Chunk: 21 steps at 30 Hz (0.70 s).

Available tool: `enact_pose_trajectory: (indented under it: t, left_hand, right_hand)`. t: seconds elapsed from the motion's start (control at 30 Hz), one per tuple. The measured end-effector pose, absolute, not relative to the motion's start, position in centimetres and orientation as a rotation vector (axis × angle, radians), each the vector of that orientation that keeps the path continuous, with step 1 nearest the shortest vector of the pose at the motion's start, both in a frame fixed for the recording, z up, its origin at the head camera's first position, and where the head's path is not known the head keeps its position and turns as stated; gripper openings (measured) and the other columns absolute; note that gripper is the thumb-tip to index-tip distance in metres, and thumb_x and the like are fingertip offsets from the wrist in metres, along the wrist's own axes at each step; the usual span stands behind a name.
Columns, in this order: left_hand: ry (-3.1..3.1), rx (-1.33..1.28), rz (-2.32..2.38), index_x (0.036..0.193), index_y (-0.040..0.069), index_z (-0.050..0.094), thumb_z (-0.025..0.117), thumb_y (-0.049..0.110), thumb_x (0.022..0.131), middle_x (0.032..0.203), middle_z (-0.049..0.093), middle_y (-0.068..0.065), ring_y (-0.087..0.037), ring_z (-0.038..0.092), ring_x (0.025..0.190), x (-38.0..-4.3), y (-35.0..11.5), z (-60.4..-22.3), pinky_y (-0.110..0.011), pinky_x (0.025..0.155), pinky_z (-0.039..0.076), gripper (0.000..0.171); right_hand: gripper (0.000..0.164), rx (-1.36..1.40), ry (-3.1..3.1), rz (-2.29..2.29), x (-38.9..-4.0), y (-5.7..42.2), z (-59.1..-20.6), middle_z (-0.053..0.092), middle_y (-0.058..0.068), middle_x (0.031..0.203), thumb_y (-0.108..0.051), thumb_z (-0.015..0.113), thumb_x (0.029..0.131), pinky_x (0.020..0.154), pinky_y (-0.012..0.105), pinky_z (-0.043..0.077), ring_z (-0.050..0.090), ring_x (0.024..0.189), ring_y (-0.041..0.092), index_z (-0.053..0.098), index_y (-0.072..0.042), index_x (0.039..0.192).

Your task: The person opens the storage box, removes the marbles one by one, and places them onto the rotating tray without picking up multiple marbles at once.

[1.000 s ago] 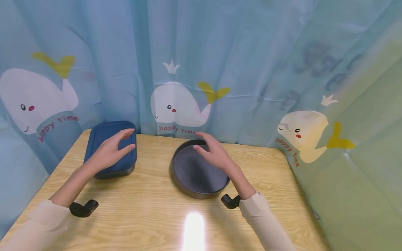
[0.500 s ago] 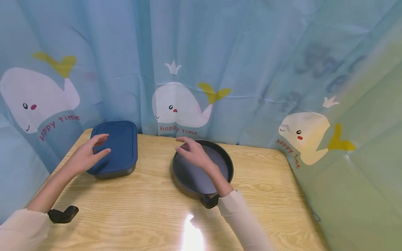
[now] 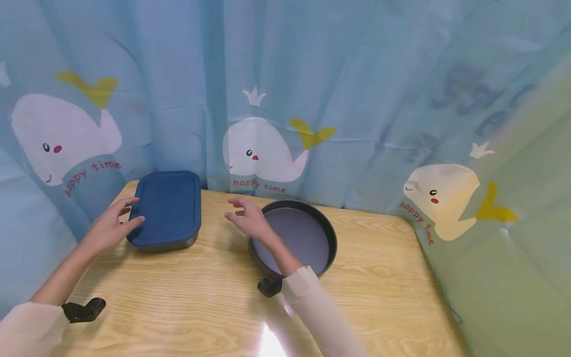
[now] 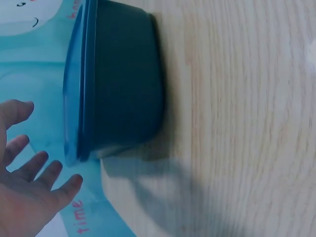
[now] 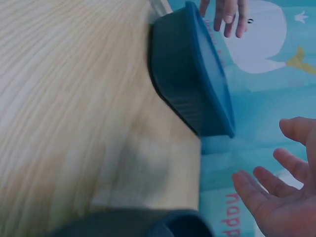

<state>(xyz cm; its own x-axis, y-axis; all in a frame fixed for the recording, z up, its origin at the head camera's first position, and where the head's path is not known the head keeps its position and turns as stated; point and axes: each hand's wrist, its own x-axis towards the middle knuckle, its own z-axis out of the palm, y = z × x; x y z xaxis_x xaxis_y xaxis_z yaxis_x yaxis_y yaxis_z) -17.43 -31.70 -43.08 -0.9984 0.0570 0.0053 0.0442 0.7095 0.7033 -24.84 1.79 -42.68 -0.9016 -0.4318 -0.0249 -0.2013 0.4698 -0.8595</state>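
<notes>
A dark rectangular container (image 3: 189, 243) with a blue lid (image 3: 171, 208) stands at the back left of the table. My left hand (image 3: 107, 228) hovers at its left edge, fingers spread and holding nothing; in the left wrist view the left hand (image 4: 34, 192) is beside the lid. My right hand (image 3: 250, 218) is in the air between the container and a round dark pan (image 3: 299, 238), its forearm crossing over the pan. Nothing is in the right hand, and its fingers are relaxed in the right wrist view, where the container (image 5: 177, 69) stands across from it.
The wooden table (image 3: 192, 297) runs back to a blue curtain (image 3: 357, 99) printed with whales, which also closes in both sides. A black wrist camera (image 3: 85, 311) sticks out under the left wrist, another wrist camera (image 3: 269, 286) under the right.
Both hands have moved left: the left from over the lid to the container's left side, the right from above the pan to the gap beside it. The view has shifted slightly.
</notes>
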Motion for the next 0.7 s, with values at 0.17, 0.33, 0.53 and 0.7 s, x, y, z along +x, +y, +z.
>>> enact_pose_trajectory:
  t: [0.17, 0.33, 0.53, 0.7]
  left_hand:
    - [2.79, 0.031, 1.251, 0.153, -0.012, 0.013, 0.052, 0.03, 0.105, 0.153, 0.016, -0.04, -0.063, 0.025, 0.132, -17.7, -32.0, -43.7, -0.072, 0.096, 0.032, 0.074]
    - [2.693, -0.023, 1.334, 0.154, -0.011, 0.004, 0.052, 0.03, 0.105, 0.153, 0.009, -0.042, -0.064, 0.024, 0.132, -17.8, -32.1, -44.4, -0.069, 0.098, 0.033, 0.079]
    - [2.676, -0.087, 1.372, 0.154, -0.008, -0.006, 0.052, 0.03, 0.104, 0.15, 0.004, -0.046, -0.066, 0.022, 0.131, -18.3, -32.4, -44.6, -0.069, 0.099, 0.034, 0.086]
    - [2.614, -0.094, 1.379, 0.152, -0.009, -0.012, 0.051, 0.027, 0.105, 0.148, 0.001, -0.049, -0.067, 0.017, 0.132, -18.8, -32.7, -44.9, -0.069, 0.1, 0.032, 0.087]
  right_hand:
    - [0.048, -0.474, 2.426, -1.503, -25.1, 0.5, -43.8, 0.054, 0.013, 0.141, -0.026, 0.066, 0.097, 0.093, 0.036, 0.05, 0.059, 0.121, 0.031, 0.054, -0.013, 0.141]
    - [0.054, -0.403, 2.363, -1.555, -25.1, -1.2, -44.6, 0.053, 0.011, 0.141, -0.027, 0.068, 0.096, 0.094, 0.039, 0.05, 0.054, 0.126, 0.031, 0.05, -0.017, 0.146]
    - [0.06, -0.317, 2.329, -1.581, -25.6, -3.7, -45.2, 0.053, 0.01, 0.14, -0.03, 0.071, 0.093, 0.095, 0.04, 0.048, 0.051, 0.129, 0.029, 0.047, -0.021, 0.148]
    - [0.064, -0.279, 2.287, -1.591, -26.0, -5.1, -45.9, 0.053, 0.009, 0.14, -0.031, 0.073, 0.091, 0.098, 0.04, 0.046, 0.051, 0.128, 0.027, 0.045, -0.022, 0.149]
